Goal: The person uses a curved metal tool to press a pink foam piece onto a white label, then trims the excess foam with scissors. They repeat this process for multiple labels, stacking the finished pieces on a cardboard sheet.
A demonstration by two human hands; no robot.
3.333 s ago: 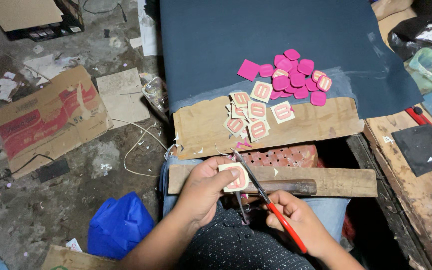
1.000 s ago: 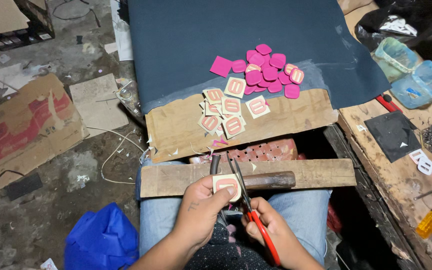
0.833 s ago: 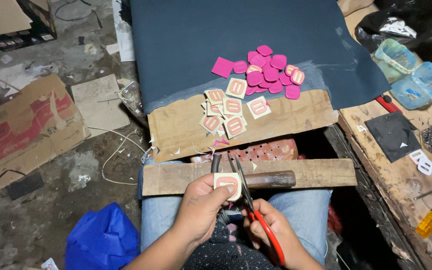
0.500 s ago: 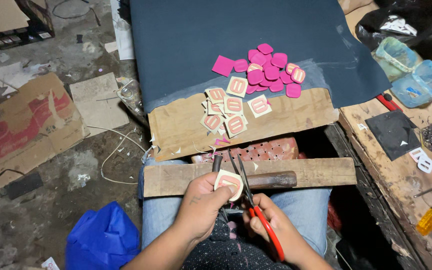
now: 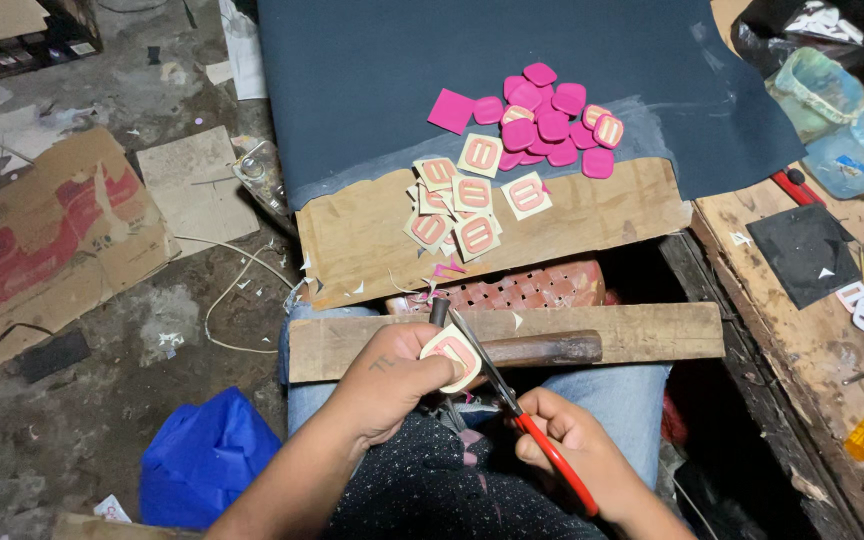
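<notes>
While both hands clamp patch point(image 5: 455, 355) and scissors point(image 5: 512, 405), cut patches point(image 5: 462, 205) (cream and pink) lie beyond the plank point(image 5: 642, 330).

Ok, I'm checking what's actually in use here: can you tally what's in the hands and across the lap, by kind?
Red-handled scissors, in the right hand: 1
Cream-and-pink patch, in the left hand: 1
Wooden plank across the lap: 1
Dark rod-like handle on the plank: 1
Total: 4
</notes>
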